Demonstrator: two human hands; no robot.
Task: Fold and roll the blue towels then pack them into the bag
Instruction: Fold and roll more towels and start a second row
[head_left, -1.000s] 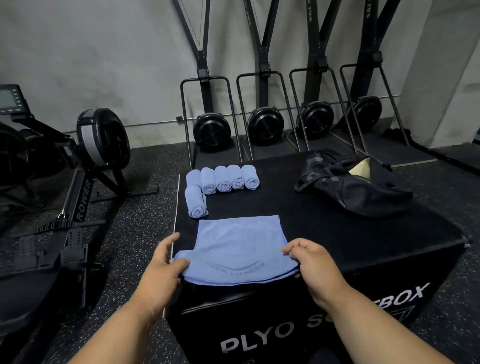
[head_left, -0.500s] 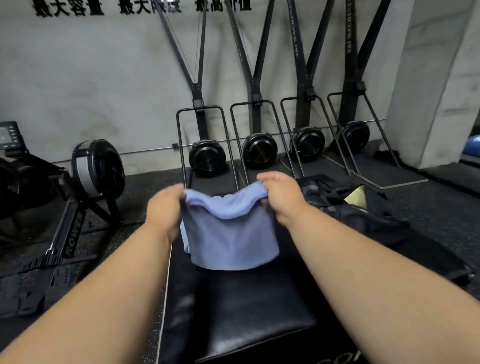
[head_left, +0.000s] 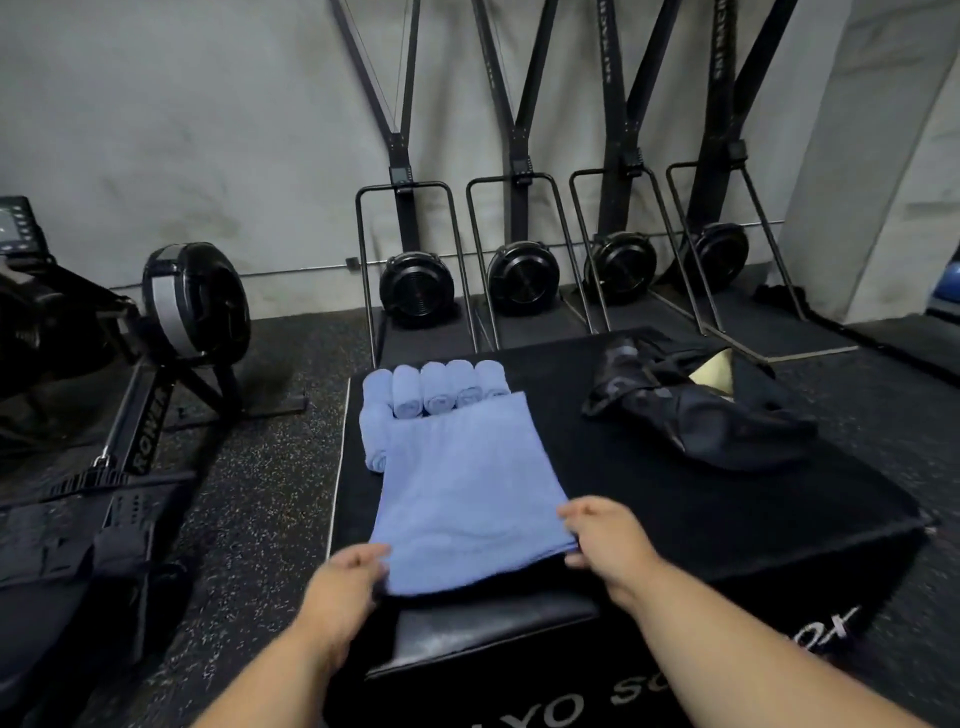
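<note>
We are holding the folded pale-blue terry towel (head_left: 467, 488) by its near corners: our left hand (head_left: 345, 577) is pinching the near-left corner, fingers curled over the edge, and our right hand (head_left: 605, 535) is pinching the near-right corner, thumb under and fingers on top. The towel is lying flat, stretching away from both hands, and its far edge is overlapping the fronts of the row of rolled blue towels (head_left: 441, 387) just beyond it, with one more rolled blue towel (head_left: 373, 436) lying beyond our left hand, tucked against the flat towel's left edge. We are judging the main risk to be here: any pull or roll started from the near edge may be dragging that far edge across the finished rolls, loosening or tipping them. A second risk is the near edge, which is hanging at the lip of the black padded plyo box (head_left: 675, 519); uneven tension between hands may be skewing the fold or letting the cloth slide off. The crumpled black fabric bag (head_left: 696, 410) is lying well beyond our right hand, mouth only partly open, so packing may be needing a hand to spread it. Around us, speckled rubber flooring, a black rowing machine (head_left: 156, 338) off past our left hand, and four black ski machines (head_left: 519, 275) are standing against the grey wall.
</note>
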